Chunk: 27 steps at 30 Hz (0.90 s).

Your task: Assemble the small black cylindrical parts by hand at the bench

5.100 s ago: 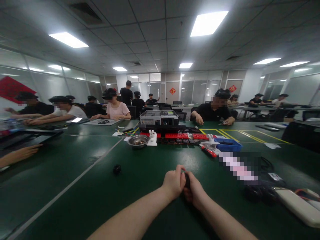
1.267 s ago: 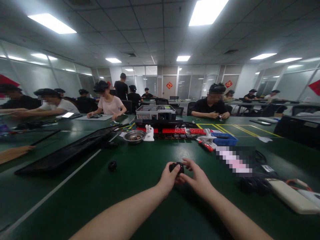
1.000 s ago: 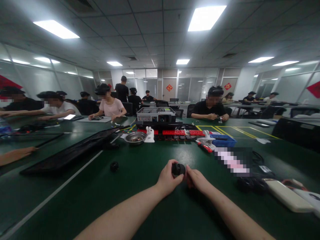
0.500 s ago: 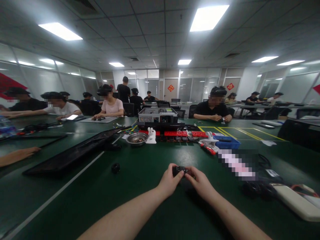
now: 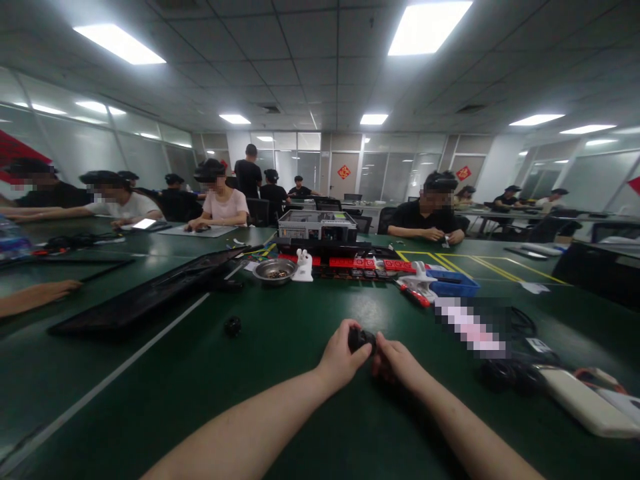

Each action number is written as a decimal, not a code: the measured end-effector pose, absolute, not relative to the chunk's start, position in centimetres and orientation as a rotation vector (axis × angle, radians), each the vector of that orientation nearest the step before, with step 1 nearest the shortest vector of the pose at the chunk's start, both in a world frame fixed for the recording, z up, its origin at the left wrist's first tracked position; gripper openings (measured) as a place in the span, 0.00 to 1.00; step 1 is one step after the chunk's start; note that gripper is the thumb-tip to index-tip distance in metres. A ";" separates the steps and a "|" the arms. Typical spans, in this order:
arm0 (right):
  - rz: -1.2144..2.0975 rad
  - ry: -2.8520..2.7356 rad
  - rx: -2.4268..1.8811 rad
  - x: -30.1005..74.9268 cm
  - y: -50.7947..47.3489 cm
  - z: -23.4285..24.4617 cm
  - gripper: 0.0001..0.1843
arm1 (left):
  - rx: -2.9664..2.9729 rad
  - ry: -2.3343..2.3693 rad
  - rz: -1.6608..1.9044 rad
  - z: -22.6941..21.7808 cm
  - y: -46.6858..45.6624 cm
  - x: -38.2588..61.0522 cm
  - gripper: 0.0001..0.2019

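A small round black part (image 5: 361, 339) is held just above the green table (image 5: 280, 373), pinched between both of my hands. My left hand (image 5: 341, 360) curls around its left side with the thumb on top. My right hand (image 5: 399, 362) meets it from the right, fingers closed against the part. A second small black round piece (image 5: 233, 325) lies alone on the table to the left, apart from my hands.
A long black panel (image 5: 150, 293) lies at the left. Farther back stand a metal bowl (image 5: 274, 271), a white holder (image 5: 303, 267), red trays (image 5: 360, 263), a computer case (image 5: 317, 227), a blue bin (image 5: 454, 285) and a red-handled screwdriver (image 5: 413, 295). Cables and a white device (image 5: 580, 400) lie right. Other people sit at the tables.
My hands stay together on the black part, turning it between the fingers. The long black panel came to lie at the left since the earliest frame. My view shifts slightly.
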State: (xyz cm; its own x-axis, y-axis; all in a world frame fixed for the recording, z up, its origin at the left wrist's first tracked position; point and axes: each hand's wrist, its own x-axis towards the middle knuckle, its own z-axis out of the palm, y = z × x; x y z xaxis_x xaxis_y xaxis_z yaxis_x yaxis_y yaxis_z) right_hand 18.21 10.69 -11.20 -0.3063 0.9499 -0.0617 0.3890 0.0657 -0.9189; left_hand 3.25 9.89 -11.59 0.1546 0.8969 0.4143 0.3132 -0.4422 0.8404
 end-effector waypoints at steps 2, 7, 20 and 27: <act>1.260 -1.734 -1.323 18.1 10.7 -11.4 0.31 | 1.876 1.129 1.288 -11.5 9.7 3.2 0.16; 1.026 -1.813 -1.235 18.2 10.6 -11.1 0.20 | 1.643 1.022 1.253 -12.1 10.4 3.5 0.17; 0.657 -1.984 -1.244 18.1 9.4 -10.2 0.25 | 1.163 0.988 1.071 -12.3 11.6 4.0 0.17; 1.008 -1.831 -1.385 18.4 10.9 -11.8 0.26 | 1.251 0.931 1.158 -12.2 11.0 3.8 0.16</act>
